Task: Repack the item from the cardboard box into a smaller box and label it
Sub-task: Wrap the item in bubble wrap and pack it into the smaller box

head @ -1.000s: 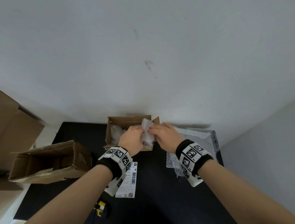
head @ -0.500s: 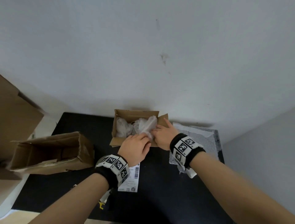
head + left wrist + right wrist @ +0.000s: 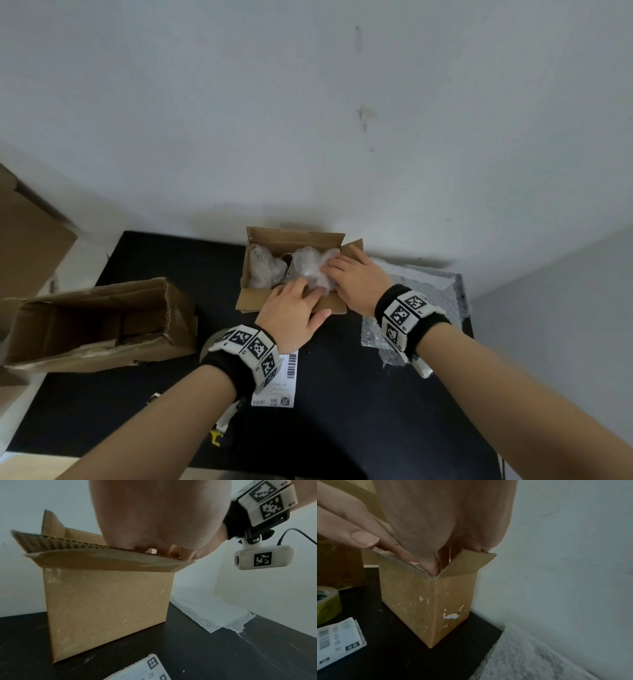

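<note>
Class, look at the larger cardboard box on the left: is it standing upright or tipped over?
Tipped over. The larger cardboard box lies on its side on the table, its open mouth facing sideways.

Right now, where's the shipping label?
Head view: the shipping label lies flat on the black table, partly under the left hand's wrist, just in front of the small cardboard box.

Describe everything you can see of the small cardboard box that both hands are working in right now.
The small box is plain brown corrugated cardboard, scuffed with white flecks, standing upright on the black table near the wall. Its top flaps are open and splayed outward. Inside sits a bubble-wrapped bundle. The left hand and right hand both press fingers down on the wrap.
</note>
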`<state>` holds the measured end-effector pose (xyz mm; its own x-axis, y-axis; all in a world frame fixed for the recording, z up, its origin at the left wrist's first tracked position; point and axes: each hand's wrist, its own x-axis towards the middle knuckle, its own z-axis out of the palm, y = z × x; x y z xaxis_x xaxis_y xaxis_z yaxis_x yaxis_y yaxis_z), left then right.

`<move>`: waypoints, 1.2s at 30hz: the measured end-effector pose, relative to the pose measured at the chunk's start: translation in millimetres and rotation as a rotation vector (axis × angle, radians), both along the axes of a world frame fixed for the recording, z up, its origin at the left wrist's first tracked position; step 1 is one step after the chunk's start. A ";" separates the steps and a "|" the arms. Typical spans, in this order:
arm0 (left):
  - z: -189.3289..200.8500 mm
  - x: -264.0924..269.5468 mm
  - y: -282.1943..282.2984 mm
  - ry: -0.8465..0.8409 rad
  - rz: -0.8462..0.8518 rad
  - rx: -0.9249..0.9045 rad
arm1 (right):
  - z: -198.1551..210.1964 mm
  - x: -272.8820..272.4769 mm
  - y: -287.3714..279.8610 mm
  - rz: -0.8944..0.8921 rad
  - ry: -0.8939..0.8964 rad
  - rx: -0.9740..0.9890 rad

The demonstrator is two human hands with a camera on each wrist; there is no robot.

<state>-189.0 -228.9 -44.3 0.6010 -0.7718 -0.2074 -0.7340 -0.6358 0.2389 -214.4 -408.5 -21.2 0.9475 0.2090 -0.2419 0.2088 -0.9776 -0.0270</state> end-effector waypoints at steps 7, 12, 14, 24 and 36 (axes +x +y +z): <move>-1.4 -4.5 -1.7 0.009 0.049 -0.077 | -3.8 2.1 0.6 0.009 0.126 -0.137; -1.7 -1.9 -1.2 0.004 0.021 -0.044 | -4.9 5.0 2.1 -0.014 0.107 -0.129; -0.9 -0.4 -1.5 0.010 0.023 -0.041 | -3.8 2.9 2.5 -0.025 0.053 -0.074; 32.7 14.1 -13.8 -0.072 0.027 -0.089 | 17.6 -10.9 0.1 -0.199 -0.162 0.169; 60.7 -5.7 -92.4 -0.135 -0.206 -0.224 | 37.4 -71.7 -65.4 -0.503 -0.220 0.186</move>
